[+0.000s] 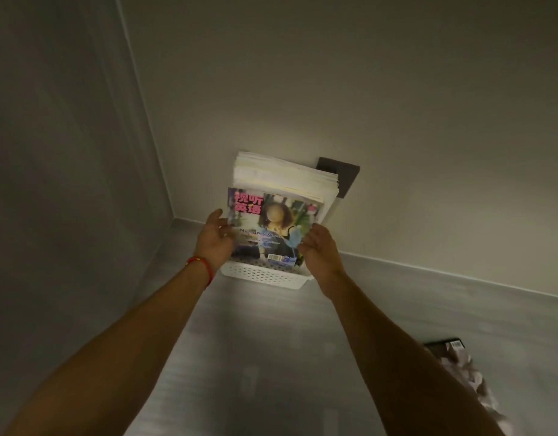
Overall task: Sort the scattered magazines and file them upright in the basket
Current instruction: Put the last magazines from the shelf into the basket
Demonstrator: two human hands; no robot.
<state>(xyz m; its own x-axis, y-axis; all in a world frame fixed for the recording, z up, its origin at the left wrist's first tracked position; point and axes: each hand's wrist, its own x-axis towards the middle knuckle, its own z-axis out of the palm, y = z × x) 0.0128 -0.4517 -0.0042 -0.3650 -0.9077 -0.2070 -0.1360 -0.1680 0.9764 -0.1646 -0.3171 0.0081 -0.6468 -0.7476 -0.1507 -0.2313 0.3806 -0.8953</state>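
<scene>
A white perforated basket (265, 275) stands on the grey surface against the back wall. Several magazines (284, 176) stand upright in it, their pale page edges showing on top. The front magazine (271, 228) has a colourful cover with pink Chinese characters. My left hand (213, 239) grips its left edge, a red cord around that wrist. At the cover's right edge is my right hand (318, 250), fingers curled onto it. The magazine's bottom sits inside the basket.
A dark wall plate (347, 177) shows behind the magazines. At the lower right edge lies another magazine (460, 363), partly cut off by the frame. A side wall closes the corner on the left.
</scene>
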